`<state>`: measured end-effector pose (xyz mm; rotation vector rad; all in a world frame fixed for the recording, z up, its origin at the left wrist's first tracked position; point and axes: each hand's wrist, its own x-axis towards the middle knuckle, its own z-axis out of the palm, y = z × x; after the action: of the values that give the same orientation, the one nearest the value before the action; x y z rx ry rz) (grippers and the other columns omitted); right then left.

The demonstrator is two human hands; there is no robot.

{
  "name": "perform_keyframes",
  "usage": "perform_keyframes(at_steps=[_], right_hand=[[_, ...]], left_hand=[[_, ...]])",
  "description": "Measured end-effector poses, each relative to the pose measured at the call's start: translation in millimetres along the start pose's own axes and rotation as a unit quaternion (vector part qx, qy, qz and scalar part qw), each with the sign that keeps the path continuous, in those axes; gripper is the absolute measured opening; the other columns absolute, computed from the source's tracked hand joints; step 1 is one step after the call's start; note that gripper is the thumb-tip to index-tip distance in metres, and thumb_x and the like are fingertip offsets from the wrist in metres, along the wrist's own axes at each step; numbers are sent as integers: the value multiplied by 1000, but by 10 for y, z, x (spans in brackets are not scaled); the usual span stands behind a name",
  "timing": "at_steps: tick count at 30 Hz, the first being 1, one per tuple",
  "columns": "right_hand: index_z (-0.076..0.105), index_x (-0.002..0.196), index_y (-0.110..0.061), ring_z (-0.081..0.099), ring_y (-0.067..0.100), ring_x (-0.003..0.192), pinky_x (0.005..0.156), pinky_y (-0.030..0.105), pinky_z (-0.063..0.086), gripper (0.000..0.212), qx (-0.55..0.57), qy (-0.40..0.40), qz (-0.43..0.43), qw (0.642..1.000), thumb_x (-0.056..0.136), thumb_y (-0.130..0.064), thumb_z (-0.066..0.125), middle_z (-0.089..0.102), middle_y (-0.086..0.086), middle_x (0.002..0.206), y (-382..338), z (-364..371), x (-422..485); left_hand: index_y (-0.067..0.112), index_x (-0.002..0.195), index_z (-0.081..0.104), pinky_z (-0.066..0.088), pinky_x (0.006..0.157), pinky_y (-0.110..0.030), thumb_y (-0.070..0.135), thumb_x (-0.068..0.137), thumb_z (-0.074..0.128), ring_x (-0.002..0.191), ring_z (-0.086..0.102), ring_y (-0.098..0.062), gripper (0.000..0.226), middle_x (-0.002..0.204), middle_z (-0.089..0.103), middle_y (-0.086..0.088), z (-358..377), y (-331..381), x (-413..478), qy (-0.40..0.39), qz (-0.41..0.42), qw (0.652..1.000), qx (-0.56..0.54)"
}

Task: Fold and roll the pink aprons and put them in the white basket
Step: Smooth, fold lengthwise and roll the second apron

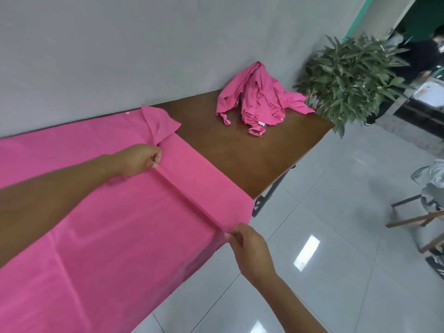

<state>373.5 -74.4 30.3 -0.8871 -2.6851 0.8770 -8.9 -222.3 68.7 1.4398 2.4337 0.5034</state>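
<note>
A grey wall (120,56) and a glossy tiled floor (336,236) frame the scene as you stand over a brown wooden tabletop (240,152) pushed against that wall. One pink apron (108,224) lies spread flat across the near part of the tabletop, its edge hanging over the side toward the floor. Beyond the far end of the tabletop stands a leafy green plant (353,78), and to the right, on the floor, part of a wooden chair (420,212) shows. A crumpled pile of pink aprons (262,97) sits on the bare wood at the far corner, against the wall and well apart from the spread one. Your left hand (141,159) is curled, pinching the cloth on the wall side; your right hand (249,246) pinches it at the edge nearest the floor. Between the two hands runs a narrow raised ridge (187,195) of pinched fabric, straight across the apron. Just past your left hand, a small corner flap (159,123) stands rumpled.
</note>
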Motion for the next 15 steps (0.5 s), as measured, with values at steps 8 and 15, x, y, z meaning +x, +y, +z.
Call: perform_keyframes(at_steps=[8, 15], right_hand=[[53, 84, -32, 54, 8, 61, 60, 35, 55, 17, 41, -26, -26, 998, 101, -36, 56, 58, -11, 72, -50, 86, -325], [58, 90, -24, 59, 9, 70, 65, 33, 53, 18, 58, -43, -50, 996, 101, -37, 56, 62, -10, 80, -141, 195, -799]], left_hand=[[20, 72, 51, 39, 63, -30, -7, 84, 67, 70, 49, -17, 34, 75, 58, 0, 14, 98, -776, 10, -36, 999, 12], [18, 72, 49, 33, 59, -28, -8, 86, 61, 63, 45, -10, 32, 68, 54, 3, -33, 325, -1504, 44, -94, 994, 43]])
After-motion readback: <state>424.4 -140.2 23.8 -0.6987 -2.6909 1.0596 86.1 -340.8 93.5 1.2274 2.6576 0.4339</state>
